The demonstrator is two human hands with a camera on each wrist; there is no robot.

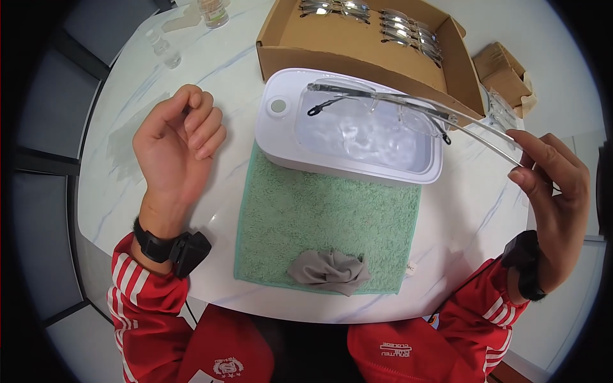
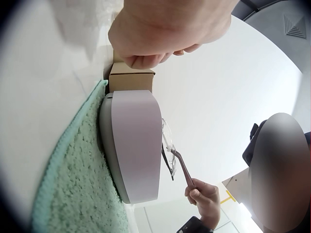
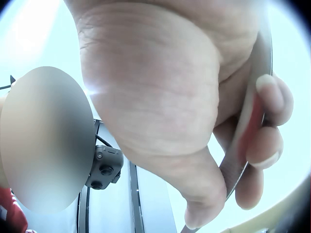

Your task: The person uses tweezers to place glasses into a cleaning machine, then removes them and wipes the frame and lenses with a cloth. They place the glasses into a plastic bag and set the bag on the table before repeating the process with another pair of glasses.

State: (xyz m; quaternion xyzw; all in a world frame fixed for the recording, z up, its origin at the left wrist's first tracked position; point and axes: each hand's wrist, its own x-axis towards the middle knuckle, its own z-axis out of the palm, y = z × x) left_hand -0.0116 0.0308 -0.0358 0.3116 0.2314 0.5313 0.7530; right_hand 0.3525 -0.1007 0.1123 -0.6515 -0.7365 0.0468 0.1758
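My right hand (image 1: 555, 175) pinches a pair of long metal tweezers (image 1: 491, 147) between thumb and fingers. Their far end meets a pair of clear-framed eyeglasses (image 1: 335, 90) with black temple tips. Those glasses hang over a white ultrasonic cleaner (image 1: 276, 137), whose basin holds rippling water. From the left wrist view, the glasses (image 2: 167, 133) show just past the cleaner's top rim, with the tweezers (image 2: 183, 168) slanting away to the hand. To the left of the cleaner, my left hand (image 1: 179, 131) is palm up with loosely curled fingers, holding nothing.
Under the cleaner's front lies a green towel (image 1: 325, 210) with a crumpled grey cloth (image 1: 329, 271) on it. Behind stands a cardboard box (image 1: 319, 57) with several eyeglasses inside. Small bottles (image 1: 167, 54) stand back left; a smaller brown carton (image 1: 501, 70) is back right.
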